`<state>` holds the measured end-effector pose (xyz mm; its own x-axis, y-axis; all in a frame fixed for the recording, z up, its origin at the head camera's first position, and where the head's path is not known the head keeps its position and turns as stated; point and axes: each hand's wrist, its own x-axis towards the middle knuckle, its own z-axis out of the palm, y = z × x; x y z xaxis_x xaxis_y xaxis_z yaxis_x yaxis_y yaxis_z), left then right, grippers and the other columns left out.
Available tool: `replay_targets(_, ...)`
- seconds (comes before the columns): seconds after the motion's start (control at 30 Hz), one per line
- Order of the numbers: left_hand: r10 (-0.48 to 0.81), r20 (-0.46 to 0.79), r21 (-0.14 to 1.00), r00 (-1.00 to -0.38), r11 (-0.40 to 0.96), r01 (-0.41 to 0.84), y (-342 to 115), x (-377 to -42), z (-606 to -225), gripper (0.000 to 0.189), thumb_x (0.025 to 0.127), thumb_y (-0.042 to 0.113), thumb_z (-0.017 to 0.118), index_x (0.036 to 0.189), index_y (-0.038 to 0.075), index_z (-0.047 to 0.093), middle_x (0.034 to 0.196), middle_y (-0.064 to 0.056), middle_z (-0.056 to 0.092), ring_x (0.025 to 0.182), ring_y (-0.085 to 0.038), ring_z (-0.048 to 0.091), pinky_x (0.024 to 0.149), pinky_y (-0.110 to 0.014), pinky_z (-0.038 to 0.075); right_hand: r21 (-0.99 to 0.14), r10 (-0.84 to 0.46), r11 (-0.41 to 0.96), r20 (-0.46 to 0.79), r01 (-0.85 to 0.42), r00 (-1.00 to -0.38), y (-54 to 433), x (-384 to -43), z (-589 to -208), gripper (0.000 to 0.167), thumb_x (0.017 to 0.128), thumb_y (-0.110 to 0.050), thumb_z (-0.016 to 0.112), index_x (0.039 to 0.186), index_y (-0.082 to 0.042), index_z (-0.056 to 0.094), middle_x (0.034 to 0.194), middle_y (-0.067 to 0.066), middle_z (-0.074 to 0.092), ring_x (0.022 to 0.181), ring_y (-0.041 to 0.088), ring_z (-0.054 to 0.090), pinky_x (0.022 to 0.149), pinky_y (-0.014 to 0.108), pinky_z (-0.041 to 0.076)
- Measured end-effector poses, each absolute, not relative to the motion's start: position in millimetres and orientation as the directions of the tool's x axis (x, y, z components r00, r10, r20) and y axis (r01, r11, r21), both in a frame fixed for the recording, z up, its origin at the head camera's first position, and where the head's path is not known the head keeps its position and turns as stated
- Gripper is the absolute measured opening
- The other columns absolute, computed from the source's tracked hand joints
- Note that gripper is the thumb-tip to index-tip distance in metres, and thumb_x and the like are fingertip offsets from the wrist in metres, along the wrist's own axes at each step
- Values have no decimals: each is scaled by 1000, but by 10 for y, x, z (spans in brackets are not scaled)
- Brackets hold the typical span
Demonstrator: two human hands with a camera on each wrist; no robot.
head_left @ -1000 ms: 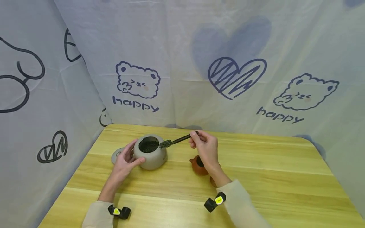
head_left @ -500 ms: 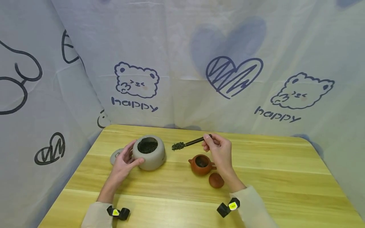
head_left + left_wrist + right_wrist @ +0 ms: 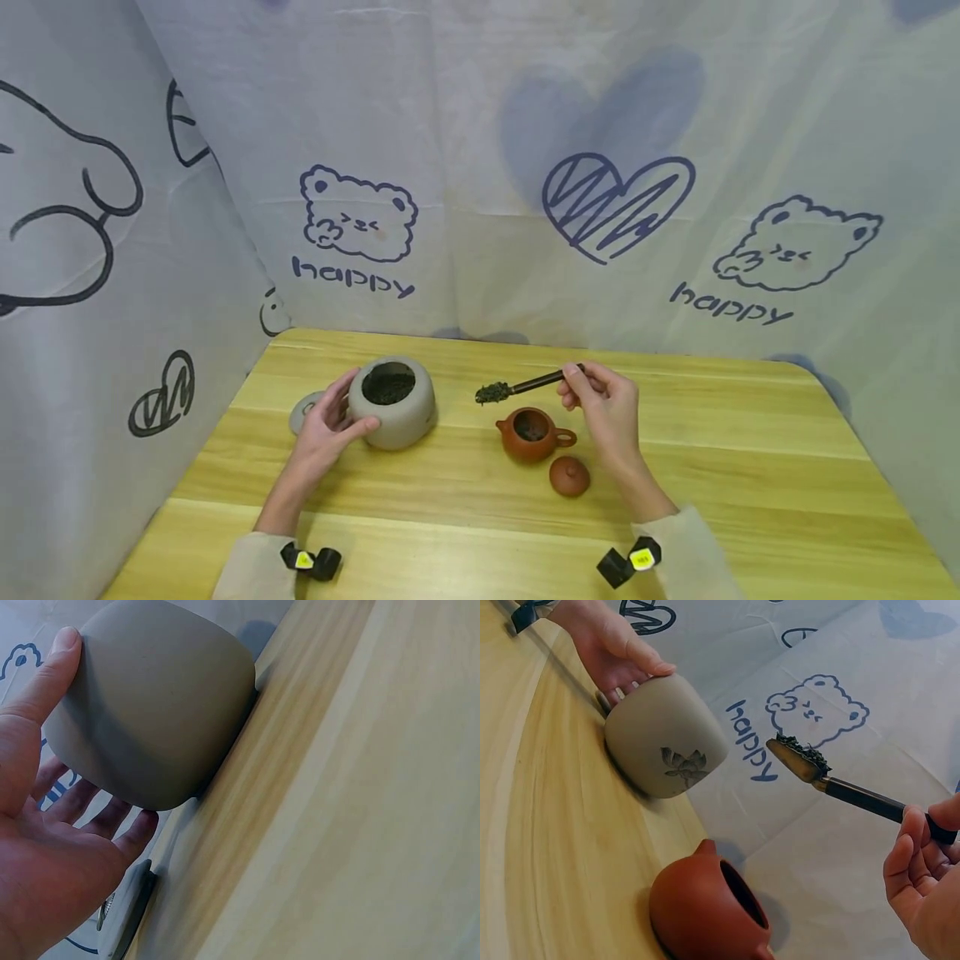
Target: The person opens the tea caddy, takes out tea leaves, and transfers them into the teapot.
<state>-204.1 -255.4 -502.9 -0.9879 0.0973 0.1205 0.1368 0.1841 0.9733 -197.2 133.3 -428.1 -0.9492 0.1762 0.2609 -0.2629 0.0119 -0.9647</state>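
My left hand [image 3: 318,433] grips the side of a grey round tea jar [image 3: 405,422], thumb at the front and fingers behind; its wide mouth shows dark tea leaves inside. In the right wrist view the jar carries a dark lotus print. My right hand [image 3: 609,412] pinches the end of a tea scoop's black handle [image 3: 866,801]. Dry dark-green leaves [image 3: 492,392] are heaped on the scoop's brass-coloured blade [image 3: 795,763], held above the table, up and left of the teapot's mouth. The reddish-brown clay teapot [image 3: 527,447] stands uncovered, with some dark leaves inside.
The teapot's knobbed lid [image 3: 570,477] lies in front of the pot, to its right. A grey jar lid [image 3: 302,410] sits on the wooden table [image 3: 450,517] behind my left hand. A white printed cloth [image 3: 480,250] hangs along the table's back edge.
My right hand has carried the loaded scoop away from the jar's mouth to the right, toward the teapot. The teapot's handle and lid are now uncovered to view. My left hand stays on the jar.
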Motion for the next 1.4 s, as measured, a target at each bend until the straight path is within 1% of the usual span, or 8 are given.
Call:
replay_targets(0.2, 103, 110, 975, -989, 184, 127, -2549, -2071, -5002, 83, 94, 10, 77, 162, 15, 29, 165, -10, 31, 152, -28, 27, 117, -24, 34, -972, 199, 17, 232, -233, -952, 1448, -1940, -4370, 23, 102, -12, 66, 100, 10, 71, 76, 13, 69, 63, 20, 65, 63, 32, 61)
replay_targets(0.43, 106, 108, 976, -988, 179, 126, -2564, -2099, -4984, 84, 94, 9, 76, 163, 13, 28, 165, -10, 31, 152, -28, 28, 117, -26, 34, -976, 252, -30, 202, -216, -946, 1561, -1911, -4438, 24, 102, -9, 65, 99, 14, 69, 75, 11, 68, 63, 16, 63, 63, 27, 60)
replay_targets(0.57, 103, 110, 976, -989, 177, 127, -2562, -2083, -5004, 83, 94, 9, 76, 163, 13, 28, 165, -10, 30, 152, -29, 28, 118, -30, 33, -974, 271, -41, 203, -222, -941, 1639, -1884, -4520, 24, 102, -7, 65, 98, 16, 67, 73, 11, 67, 62, 15, 62, 61, 25, 59)
replay_targets(0.77, 104, 111, 975, -988, 183, 128, -2557, -2091, -5024, 83, 94, 10, 76, 163, 14, 28, 166, -10, 30, 152, -29, 27, 121, -42, 29, -975, 288, -48, 196, -219, -937, 1733, -1850, -4634, 26, 102, -6, 64, 96, 19, 65, 72, 10, 67, 61, 13, 61, 60, 24, 58)
replay_targets(0.87, 102, 115, 974, -988, 182, 132, -2549, -2092, -5027, 84, 94, 10, 76, 163, 14, 28, 166, -10, 30, 152, -29, 27, 121, -44, 29, -975, 280, -48, 196, -218, -940, 1763, -1848, -4681, 28, 102, -8, 64, 97, 19, 65, 73, 11, 68, 62, 14, 62, 61, 25, 58)
replay_targets(0.97, 101, 118, 975, -988, 178, 135, -2537, -2095, -5023, 84, 94, 10, 77, 162, 14, 29, 165, -10, 30, 152, -29, 28, 120, -40, 31, -978, 278, -29, 193, -208, -941, 1785, -1851, -4721, 28, 102, -9, 65, 98, 18, 65, 74, 11, 68, 62, 15, 63, 61, 26, 59)
replay_targets(1.2, 99, 120, 976, -988, 169, 135, -2532, -2077, -5015, 83, 94, 9, 76, 162, 14, 30, 165, -10, 32, 151, -27, 29, 113, -19, 36, -982, 272, 42, 188, -184, -944, 1816, -1859, -4822, 24, 102, -10, 66, 99, 14, 69, 76, 14, 70, 64, 22, 66, 61, 25, 59)
replay_targets(1.4, 96, 120, 977, -988, 167, 135, -2548, -2057, -5027, 83, 94, 9, 77, 162, 13, 30, 165, -10, 31, 151, -28, 29, 113, -18, 36, -983, 258, 60, 185, -176, -948, 1810, -1858, -4865, 23, 102, -10, 66, 99, 13, 69, 77, 16, 70, 65, 23, 67, 62, 28, 60)
